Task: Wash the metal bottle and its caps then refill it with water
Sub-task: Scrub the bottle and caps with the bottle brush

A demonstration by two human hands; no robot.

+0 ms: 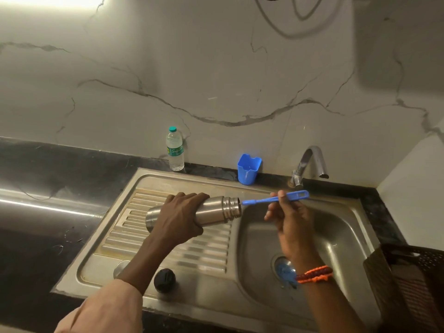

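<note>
My left hand [180,217] grips the metal bottle [213,210] around its body and holds it sideways above the drainboard, open mouth pointing right toward the basin. My right hand [288,217] pinches the blue handle of a bottle brush [278,199]; the brush end is inside the bottle's mouth and hidden. A black cap [164,280] lies on the sink's front ledge. A round metal cap [121,267] lies to its left, partly behind my left forearm.
The steel sink [336,236] has a ribbed drainboard on the left and a basin with a blue drain piece [284,270]. The tap [310,164] stands at the back. A blue holder [248,169] and plastic water bottle [175,150] stand by the wall. A dark basket [413,280] sits at right.
</note>
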